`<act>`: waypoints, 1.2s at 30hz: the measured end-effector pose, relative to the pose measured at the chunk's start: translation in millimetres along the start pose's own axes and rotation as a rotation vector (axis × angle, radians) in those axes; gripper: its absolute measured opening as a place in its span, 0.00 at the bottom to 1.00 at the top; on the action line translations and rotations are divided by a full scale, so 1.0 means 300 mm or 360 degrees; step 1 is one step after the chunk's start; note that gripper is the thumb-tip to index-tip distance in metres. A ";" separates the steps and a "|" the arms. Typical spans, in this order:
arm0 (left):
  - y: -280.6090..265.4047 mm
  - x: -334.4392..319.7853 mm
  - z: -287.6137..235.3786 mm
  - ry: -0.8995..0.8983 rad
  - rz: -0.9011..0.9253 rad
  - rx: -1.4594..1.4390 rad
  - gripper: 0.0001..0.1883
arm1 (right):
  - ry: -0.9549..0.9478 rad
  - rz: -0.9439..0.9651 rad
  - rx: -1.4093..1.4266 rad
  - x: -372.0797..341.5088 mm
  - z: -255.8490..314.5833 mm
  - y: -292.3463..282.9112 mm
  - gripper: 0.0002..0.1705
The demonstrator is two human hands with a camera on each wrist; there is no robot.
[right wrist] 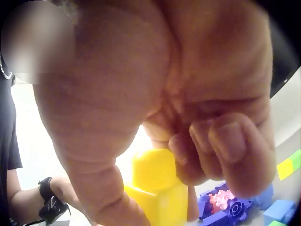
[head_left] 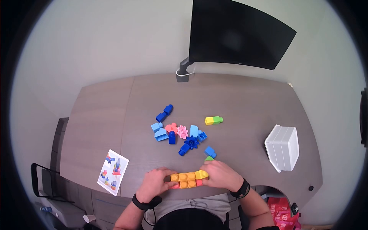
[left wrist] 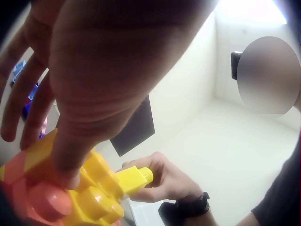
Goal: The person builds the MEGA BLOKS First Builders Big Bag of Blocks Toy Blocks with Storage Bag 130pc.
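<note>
At the desk's front edge, both hands are on a joined row of toy building blocks: orange bricks [head_left: 188, 180] with coral-red ones [left wrist: 49, 200] at the ends. The left hand [head_left: 155, 183] grips the left end, thumb in front and fingers behind. In the right hand [head_left: 221, 175], curled fingers and thumb pinch a small yellow block [right wrist: 157, 202] at the right end of the row. That block's rounded stud [left wrist: 147, 175] shows in the left wrist view. A green piece [head_left: 209, 158] lies just beyond the right hand, near a light blue block [head_left: 210, 152].
Loose blue blocks, a pink gear [head_left: 183, 132] and a dark blue gear [head_left: 192, 142] lie mid-desk. Behind them sits a yellow-green pair [head_left: 213, 120]. A picture sheet [head_left: 113, 172] is at left, a white bin [head_left: 283, 148] at right, a monitor [head_left: 241, 34] at the back.
</note>
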State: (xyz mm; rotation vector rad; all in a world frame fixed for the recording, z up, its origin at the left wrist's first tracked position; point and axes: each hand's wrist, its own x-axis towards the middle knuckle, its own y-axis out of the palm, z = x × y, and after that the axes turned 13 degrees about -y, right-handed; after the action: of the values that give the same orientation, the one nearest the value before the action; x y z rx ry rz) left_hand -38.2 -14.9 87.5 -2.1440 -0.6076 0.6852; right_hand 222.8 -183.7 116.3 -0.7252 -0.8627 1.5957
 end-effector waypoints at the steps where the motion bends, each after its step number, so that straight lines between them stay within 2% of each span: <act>1: -0.007 -0.001 -0.013 -0.0030 0.0012 0.0001 0.24 | -0.0018 0.0008 0.0010 0.009 -0.003 -0.004 0.18; 9: 0.036 0.016 0.013 -0.0010 -0.0064 -0.0128 0.21 | 0.0075 0.0265 -0.0168 0.066 0.035 0.007 0.20; 12: 0.037 0.014 0.017 -0.0046 -0.0043 -0.0161 0.21 | -0.0002 0.0138 -0.0130 0.069 0.026 -0.014 0.18; 15: 0.041 0.009 0.020 -0.0037 -0.0059 -0.0163 0.22 | 0.0125 0.0353 -0.0092 0.097 0.010 -0.038 0.23; 18: 0.051 0.004 0.028 -0.0020 -0.0058 -0.0200 0.22 | -0.0005 0.0764 -0.0004 0.104 -0.031 -0.097 0.31; 21: 0.053 0.000 0.043 -0.0057 -0.0020 -0.0292 0.21 | 0.0024 0.0766 0.0439 0.129 -0.179 -0.155 0.36; 23: 0.055 -0.003 0.054 -0.0059 -0.0020 -0.0308 0.21 | 0.0150 0.0484 0.0367 0.169 -0.306 -0.204 0.42; 25: 0.060 0.001 0.062 -0.0040 -0.0003 -0.0344 0.21 | 0.0623 0.0159 0.0017 0.232 -0.434 -0.228 0.39; 27: 0.065 0.006 0.065 -0.0029 0.0010 -0.0410 0.21 | 0.0589 -0.0545 -0.0509 0.242 -0.577 -0.147 0.33; 30: 0.049 0.002 0.049 -0.0060 0.0024 -0.0360 0.22 | 0.0506 -0.0826 -0.0778 0.275 -0.721 -0.070 0.28; 33: 0.059 0.000 0.066 -0.0024 0.0078 -0.0204 0.31 | 0.0569 -0.0533 -0.0794 0.285 -0.824 -0.009 0.25; 36: 0.114 -0.003 0.094 -0.0007 0.0110 -0.0198 0.45 | 0.0610 -0.0488 -0.0657 0.274 -0.767 -0.050 0.24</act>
State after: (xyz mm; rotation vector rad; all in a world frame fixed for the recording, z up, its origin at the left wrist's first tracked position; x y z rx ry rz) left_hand -50.5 -20.1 45.1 -2.2887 -0.5943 0.7061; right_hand 405.7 -66.4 3.5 -1.0899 -0.9707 0.9717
